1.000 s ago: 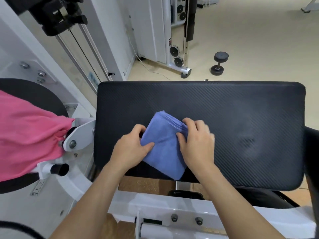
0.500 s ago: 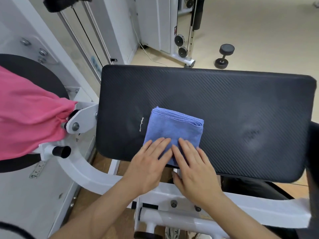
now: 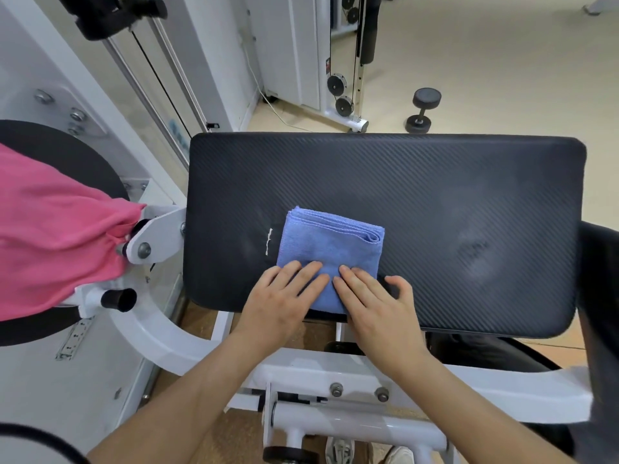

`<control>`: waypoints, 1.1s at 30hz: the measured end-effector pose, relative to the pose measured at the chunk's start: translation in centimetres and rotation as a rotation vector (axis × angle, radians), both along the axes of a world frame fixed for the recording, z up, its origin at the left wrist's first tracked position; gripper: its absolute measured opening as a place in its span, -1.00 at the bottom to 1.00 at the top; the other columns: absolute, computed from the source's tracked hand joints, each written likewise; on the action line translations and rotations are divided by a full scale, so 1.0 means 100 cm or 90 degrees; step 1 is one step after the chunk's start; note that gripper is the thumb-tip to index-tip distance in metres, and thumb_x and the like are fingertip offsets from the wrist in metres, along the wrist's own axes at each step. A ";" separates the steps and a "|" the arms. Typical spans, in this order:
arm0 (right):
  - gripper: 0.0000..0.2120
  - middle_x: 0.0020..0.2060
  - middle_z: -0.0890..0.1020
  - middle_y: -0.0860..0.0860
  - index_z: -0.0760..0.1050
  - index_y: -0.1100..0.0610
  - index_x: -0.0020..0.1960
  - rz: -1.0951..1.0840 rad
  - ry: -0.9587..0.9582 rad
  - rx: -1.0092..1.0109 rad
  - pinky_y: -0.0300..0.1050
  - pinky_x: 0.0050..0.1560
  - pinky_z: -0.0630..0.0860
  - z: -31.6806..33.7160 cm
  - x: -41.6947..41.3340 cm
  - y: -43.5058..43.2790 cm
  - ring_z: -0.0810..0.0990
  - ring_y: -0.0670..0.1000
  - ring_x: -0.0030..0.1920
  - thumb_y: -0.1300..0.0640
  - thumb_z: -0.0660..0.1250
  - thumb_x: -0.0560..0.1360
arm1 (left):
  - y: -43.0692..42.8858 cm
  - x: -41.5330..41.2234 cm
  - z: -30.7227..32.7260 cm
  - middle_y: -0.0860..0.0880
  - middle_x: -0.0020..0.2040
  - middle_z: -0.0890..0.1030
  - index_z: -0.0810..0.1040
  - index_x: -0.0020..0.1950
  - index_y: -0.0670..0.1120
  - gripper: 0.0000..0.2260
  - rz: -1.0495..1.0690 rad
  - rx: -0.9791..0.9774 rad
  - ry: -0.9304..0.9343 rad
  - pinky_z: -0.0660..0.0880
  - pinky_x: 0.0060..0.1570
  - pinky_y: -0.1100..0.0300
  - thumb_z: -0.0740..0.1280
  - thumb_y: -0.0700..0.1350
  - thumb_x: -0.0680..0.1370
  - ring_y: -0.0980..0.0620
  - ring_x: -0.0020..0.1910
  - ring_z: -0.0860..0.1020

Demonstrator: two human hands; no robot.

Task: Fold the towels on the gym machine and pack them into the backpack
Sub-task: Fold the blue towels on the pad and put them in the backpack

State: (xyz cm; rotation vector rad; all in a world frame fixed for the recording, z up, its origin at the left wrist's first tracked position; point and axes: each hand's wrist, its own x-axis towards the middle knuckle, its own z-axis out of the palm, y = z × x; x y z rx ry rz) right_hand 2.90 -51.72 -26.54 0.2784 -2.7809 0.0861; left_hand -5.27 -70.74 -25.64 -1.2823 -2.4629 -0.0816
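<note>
Lying folded on machine pad (image 3: 435, 195): towel (image 3: 330, 249)

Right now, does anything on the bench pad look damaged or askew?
A thin white mark on the black pad, just left of the folded blue towel, looks like a scuff or small tear. Nothing else stands out.

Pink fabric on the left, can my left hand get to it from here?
Probably yes. The left hand lies flat on the blue towel, holding nothing, and only the white bracket stands between it and the pink fabric.
</note>
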 end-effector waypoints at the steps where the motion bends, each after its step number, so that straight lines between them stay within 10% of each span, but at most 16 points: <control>1: -0.57 0.28 0.58 0.02 0.57 0.14 0.22 -0.005 0.008 -0.011 0.15 0.19 0.26 0.003 -0.001 0.000 0.57 0.02 0.25 0.20 0.44 0.35 | 0.002 0.001 0.001 -0.06 0.26 0.58 0.58 0.21 -0.10 -0.68 0.010 0.017 -0.006 0.45 0.07 0.03 0.21 -0.24 0.50 -0.12 0.12 0.55; 7: -0.65 -0.43 0.51 -0.15 0.51 -0.09 0.06 -0.031 -0.274 -0.304 -0.09 0.08 0.25 0.042 0.003 0.010 0.44 -0.12 -0.35 -0.06 0.04 0.40 | 0.005 0.015 0.033 0.07 -0.26 0.54 0.57 -0.15 -0.01 -0.77 0.137 0.061 -0.316 0.47 -0.22 0.11 0.17 -0.04 0.33 0.03 -0.22 0.50; 11: -0.90 -0.31 0.58 -0.03 0.49 -0.05 -0.03 -0.086 -0.306 -0.557 0.01 -0.19 0.47 0.038 0.002 0.021 0.49 0.00 -0.30 0.09 0.25 0.48 | -0.003 0.005 0.041 0.09 -0.34 0.55 0.56 -0.14 0.08 -0.81 0.250 0.223 -0.560 0.48 -0.25 0.17 0.23 -0.03 0.31 0.08 -0.31 0.51; 16: -0.90 -0.09 0.61 -0.18 0.48 -0.04 0.06 -0.205 -0.238 -0.739 -0.21 -0.14 0.46 0.038 -0.007 0.017 0.54 -0.18 -0.11 0.11 0.25 0.57 | 0.002 -0.017 0.038 0.13 -0.16 0.65 0.59 -0.02 0.11 -0.91 0.348 0.419 -0.595 0.55 -0.14 0.20 0.39 0.04 0.50 0.18 -0.14 0.61; 20: -0.86 -0.10 0.61 -0.23 0.50 -0.04 0.10 -0.245 -0.179 -0.709 -0.40 -0.14 0.42 0.035 -0.012 0.009 0.53 -0.28 -0.07 0.10 0.25 0.57 | 0.016 -0.015 0.032 0.12 -0.21 0.60 0.55 0.06 0.06 -0.83 0.376 0.398 -0.493 0.52 -0.20 0.20 0.33 0.10 0.55 0.15 -0.17 0.58; 24: -0.85 -0.17 0.62 -0.12 0.54 -0.07 0.09 -0.318 -0.135 -0.662 -0.04 -0.09 0.53 0.032 -0.018 0.003 0.57 -0.10 -0.16 0.02 0.30 0.52 | 0.021 -0.017 0.024 0.12 -0.20 0.57 0.52 0.07 0.08 -0.85 0.374 0.364 -0.432 0.52 -0.17 0.08 0.27 0.10 0.58 0.13 -0.18 0.54; 28: -0.69 -0.06 0.35 -0.02 0.44 -0.04 0.18 -0.361 -0.021 -0.437 -0.02 -0.19 0.47 0.031 -0.015 0.004 0.44 0.05 -0.15 -0.01 0.40 0.47 | 0.021 -0.019 0.015 0.06 -0.09 0.45 0.52 0.04 -0.01 -0.72 0.381 0.307 -0.336 0.48 -0.24 0.08 0.21 0.16 0.54 0.06 -0.11 0.45; 33: -0.89 -0.01 0.51 0.04 0.52 0.11 -0.03 -0.121 0.106 -0.124 -0.01 -0.06 0.31 0.025 -0.013 -0.007 0.52 0.13 -0.03 0.22 0.30 0.45 | 0.028 -0.012 0.017 0.03 -0.16 0.44 0.44 -0.03 -0.05 -0.74 0.407 0.263 -0.301 0.33 -0.33 0.19 0.21 0.14 0.56 0.05 -0.22 0.45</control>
